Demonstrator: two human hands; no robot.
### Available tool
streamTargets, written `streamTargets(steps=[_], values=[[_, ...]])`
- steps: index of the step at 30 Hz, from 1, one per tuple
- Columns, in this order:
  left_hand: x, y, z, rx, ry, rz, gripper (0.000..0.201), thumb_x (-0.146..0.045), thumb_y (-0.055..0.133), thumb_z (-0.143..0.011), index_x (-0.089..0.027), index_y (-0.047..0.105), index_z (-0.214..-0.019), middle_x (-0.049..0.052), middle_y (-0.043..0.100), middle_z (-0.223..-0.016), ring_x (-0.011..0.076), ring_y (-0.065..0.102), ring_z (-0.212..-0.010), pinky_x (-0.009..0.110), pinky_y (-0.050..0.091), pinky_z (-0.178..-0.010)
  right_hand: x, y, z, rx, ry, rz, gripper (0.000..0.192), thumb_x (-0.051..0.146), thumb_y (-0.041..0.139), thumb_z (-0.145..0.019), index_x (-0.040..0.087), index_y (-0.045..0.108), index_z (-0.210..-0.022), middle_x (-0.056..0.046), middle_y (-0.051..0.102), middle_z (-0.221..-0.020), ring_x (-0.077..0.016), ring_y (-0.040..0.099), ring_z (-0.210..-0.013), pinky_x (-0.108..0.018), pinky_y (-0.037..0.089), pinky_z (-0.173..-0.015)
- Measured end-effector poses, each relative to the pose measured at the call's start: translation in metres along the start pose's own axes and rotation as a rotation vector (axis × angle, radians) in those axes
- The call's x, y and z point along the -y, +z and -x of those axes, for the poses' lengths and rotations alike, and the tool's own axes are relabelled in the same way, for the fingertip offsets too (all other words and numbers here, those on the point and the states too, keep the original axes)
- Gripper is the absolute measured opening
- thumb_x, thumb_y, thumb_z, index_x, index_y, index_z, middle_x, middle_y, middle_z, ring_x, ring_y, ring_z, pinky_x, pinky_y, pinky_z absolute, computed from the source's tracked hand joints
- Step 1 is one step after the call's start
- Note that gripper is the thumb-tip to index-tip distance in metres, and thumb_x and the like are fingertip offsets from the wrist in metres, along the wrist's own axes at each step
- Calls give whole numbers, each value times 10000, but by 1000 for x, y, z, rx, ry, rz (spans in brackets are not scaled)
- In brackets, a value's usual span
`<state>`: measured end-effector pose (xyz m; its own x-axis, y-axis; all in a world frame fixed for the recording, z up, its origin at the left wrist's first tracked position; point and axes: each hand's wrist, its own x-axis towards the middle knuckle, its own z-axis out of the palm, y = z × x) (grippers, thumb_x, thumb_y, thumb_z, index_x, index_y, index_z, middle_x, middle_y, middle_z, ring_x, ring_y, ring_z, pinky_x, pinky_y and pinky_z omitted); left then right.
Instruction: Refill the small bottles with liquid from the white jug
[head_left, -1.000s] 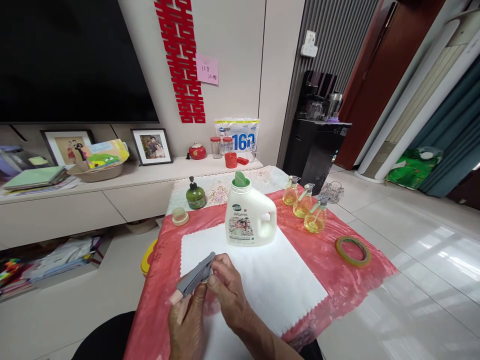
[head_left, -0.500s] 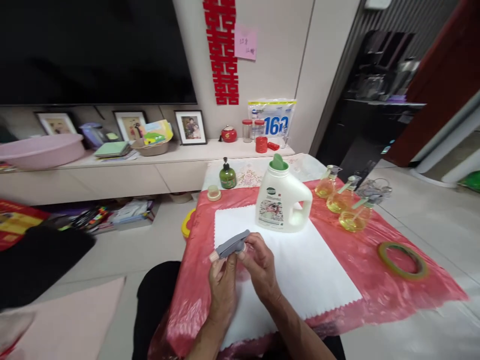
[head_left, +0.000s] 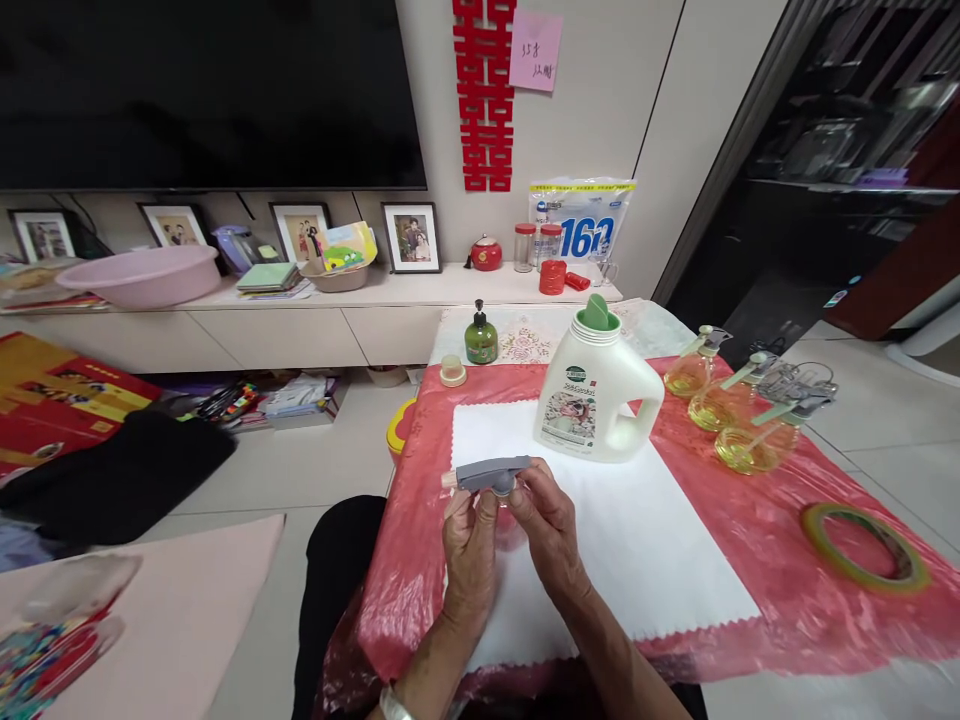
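Note:
Both of my hands meet over the near part of a white cloth (head_left: 615, 550) and hold a grey spray-bottle trigger head (head_left: 487, 474) with a pale pink nozzle pointing left. My left hand (head_left: 471, 560) grips it from below, thumb up against its underside. On its right end, my right hand (head_left: 553, 530) pinches with thumb and fingers. Below the head, something reddish and see-through shows between my hands; I cannot make out what it is. Just beyond my right hand stands a white detergent jug (head_left: 574, 400), upright, with a green spout in its uncovered mouth.
Several clear bottles (head_left: 757, 445) with yellow liquid and grey tops stand at right, behind a tape roll (head_left: 862, 545). A green pump bottle (head_left: 481, 338) and a pale cap (head_left: 452, 371) sit at the back left of the red plastic cover (head_left: 405, 560).
The spray head has turned from a slant to nearly level, still in both hands. My view has shifted left, so things appear further right.

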<state>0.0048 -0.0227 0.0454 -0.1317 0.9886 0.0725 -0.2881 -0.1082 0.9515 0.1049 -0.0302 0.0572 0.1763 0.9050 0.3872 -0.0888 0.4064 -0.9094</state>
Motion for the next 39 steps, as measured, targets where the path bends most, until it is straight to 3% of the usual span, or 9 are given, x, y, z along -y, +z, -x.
streamTargets(steps=[5, 9, 16, 23, 29, 33, 36, 39], values=[[-3, -1, 2, -15, 11, -35, 409, -585, 729, -845, -184, 741, -925, 41, 737, -878, 195, 692, -890, 280, 550, -833, 1, 1, 0, -21, 10, 2, 205, 351, 653, -968, 275, 710, -1150, -45, 629, -1139, -195, 588, -1082, -331, 460, -941], [-5, 0, 4, -22, 6, -13, 441, -550, 797, -792, -204, 721, -1055, 55, 752, -1039, 212, 700, -1014, 297, 552, -910, 3, 3, 2, -54, 29, 6, 201, 357, 648, -963, 257, 691, -1132, -41, 630, -1116, -190, 589, -1051, -334, 462, -936], [0, 2, 8, -119, 8, -158, 493, -637, 764, -777, -188, 771, -981, 74, 773, -998, 215, 714, -939, 303, 575, -848, 10, 2, -1, -25, 43, 47, 188, 382, 611, -969, 251, 694, -1074, -35, 595, -1069, -184, 562, -1016, -319, 445, -912], [-8, 4, 13, -72, 151, -287, 393, -574, 651, -909, -211, 780, -985, 86, 780, -1036, 227, 727, -977, 328, 592, -873, 10, -4, -2, 27, 39, 90, 225, 399, 579, -986, 241, 682, -1110, -48, 590, -1110, -200, 561, -1058, -328, 451, -929], [-8, -4, 11, -90, 325, -410, 291, -477, 666, -929, -241, 794, -1040, 82, 793, -1059, 250, 725, -1046, 378, 572, -959, 4, -4, -1, 3, 16, 72, 204, 382, 622, -975, 248, 695, -1110, -52, 594, -1123, -200, 568, -1064, -334, 459, -944], [-9, -3, 10, -74, 401, -439, 258, -435, 639, -954, -250, 796, -1040, 81, 788, -1027, 247, 725, -1019, 375, 584, -919, 2, -4, 0, -8, 3, 52, 188, 367, 631, -973, 255, 698, -1108, -48, 595, -1094, -195, 569, -1039, -334, 465, -941], [-8, -1, 12, -88, 398, -422, 253, -422, 644, -951, -238, 793, -1038, 85, 776, -1025, 237, 718, -1011, 351, 590, -881, 1, -4, 1, -15, 4, 40, 191, 358, 630, -977, 257, 696, -1124, -47, 594, -1093, -192, 567, -1045, -333, 462, -946], [-6, 1, 11, -107, 309, -345, 270, -441, 666, -935, -227, 786, -1049, 83, 751, -1068, 225, 700, -1047, 330, 576, -908, -3, -4, 1, -24, 9, 23, 203, 366, 645, -965, 260, 695, -1130, -43, 590, -1099, -194, 573, -1044, -333, 466, -936]])
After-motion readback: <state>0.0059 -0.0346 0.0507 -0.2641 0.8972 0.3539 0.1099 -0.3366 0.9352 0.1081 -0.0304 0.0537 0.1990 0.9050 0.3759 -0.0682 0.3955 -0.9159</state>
